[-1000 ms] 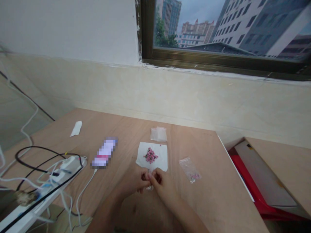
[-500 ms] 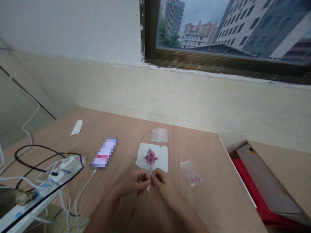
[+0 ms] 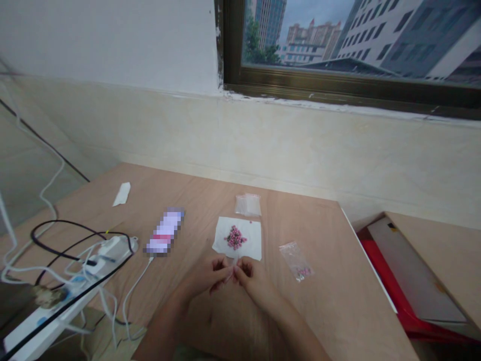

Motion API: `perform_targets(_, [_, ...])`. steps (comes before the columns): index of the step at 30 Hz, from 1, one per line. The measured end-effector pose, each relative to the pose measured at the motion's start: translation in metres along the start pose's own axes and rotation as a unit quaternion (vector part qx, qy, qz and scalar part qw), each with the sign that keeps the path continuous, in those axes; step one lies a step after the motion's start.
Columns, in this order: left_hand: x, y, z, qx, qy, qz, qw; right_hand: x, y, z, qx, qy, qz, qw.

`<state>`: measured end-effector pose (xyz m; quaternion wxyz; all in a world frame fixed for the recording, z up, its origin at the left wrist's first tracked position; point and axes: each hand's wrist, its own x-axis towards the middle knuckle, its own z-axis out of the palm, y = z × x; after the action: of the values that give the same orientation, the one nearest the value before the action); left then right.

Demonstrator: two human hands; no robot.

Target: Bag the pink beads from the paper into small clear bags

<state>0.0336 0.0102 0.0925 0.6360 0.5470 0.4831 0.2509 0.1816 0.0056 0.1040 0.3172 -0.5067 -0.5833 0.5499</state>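
Observation:
My left hand [image 3: 209, 277] and my right hand [image 3: 251, 279] meet fingertip to fingertip just in front of a white paper sheet [image 3: 252, 244]. Both pinch something small and pale between them; I cannot make out what it is. A heap of small pink beads [image 3: 235, 237] lies on the sheet. A small clear bag [image 3: 295, 260] with a few pink beads in its corner lies right of my right hand. Another clear, seemingly empty bag [image 3: 248, 204] lies behind the sheet.
A phone [image 3: 164, 232] with a white cable lies left of the sheet. A white power strip [image 3: 77, 280] with black and white cords sits at the table's left edge. A white paper scrap [image 3: 122, 194] lies far left. Right of the wooden table [image 3: 330, 311], a red object [image 3: 391, 296].
My pinched fingers have stayed together near the sheet's front edge, turning slightly. The small pale piece seen below my fingers earlier no longer shows. The view has shifted a little.

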Motion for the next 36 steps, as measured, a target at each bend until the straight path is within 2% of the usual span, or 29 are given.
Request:
perform_targets(4, [0.004,0.001,0.004,0.074,0.083,0.018,0.994,0.003,-0.002,-0.001,-0.024,0.024,0.013,0.999])
perform_targets(9, [0.001,-0.004,0.008,0.115,0.114,0.023,0.987,0.000,-0.001,0.000,-0.036,0.047,0.013,0.998])
perform_targets(11, [-0.003,-0.003,0.007,0.111,0.078,0.009,0.991,-0.003,0.000,0.002,-0.025,0.042,0.011,0.999])
perform_targets(14, [-0.007,0.003,0.004,0.104,-0.026,-0.002,0.994,-0.006,-0.001,0.005,-0.014,0.017,-0.008,1.000])
perform_targets(15, [-0.007,0.006,0.003,0.109,-0.046,0.011,0.993,-0.007,-0.001,0.006,-0.015,0.009,-0.015,1.000])
perform_targets(17, [-0.006,0.010,0.001,0.135,-0.051,0.053,0.988,-0.005,-0.002,0.006,-0.032,0.004,-0.026,0.999])
perform_targets(19, [-0.002,0.013,-0.001,0.170,-0.014,0.084,0.982,-0.003,-0.002,0.004,-0.067,0.026,-0.025,0.997])
perform_targets(22, [0.006,0.013,-0.008,0.207,0.088,0.084,0.971,0.004,0.001,-0.002,-0.128,0.090,-0.008,0.988])
perform_targets(24, [0.010,0.012,-0.011,0.220,0.135,0.085,0.962,0.007,0.002,-0.006,-0.161,0.117,0.003,0.980])
perform_targets(28, [0.012,0.013,-0.004,0.251,0.132,0.106,0.953,0.011,0.004,-0.003,-0.188,0.117,0.003,0.975])
perform_targets(31, [0.008,0.015,0.005,0.274,0.126,0.121,0.946,0.011,0.007,0.004,-0.141,0.079,-0.006,0.987])
perform_targets(34, [0.001,0.013,0.006,0.278,0.125,0.129,0.944,0.010,0.016,0.007,-0.099,0.084,0.007,0.992])
perform_targets(36, [-0.004,0.009,0.002,0.251,0.098,0.109,0.957,0.010,0.023,0.005,-0.059,0.098,0.012,0.993])
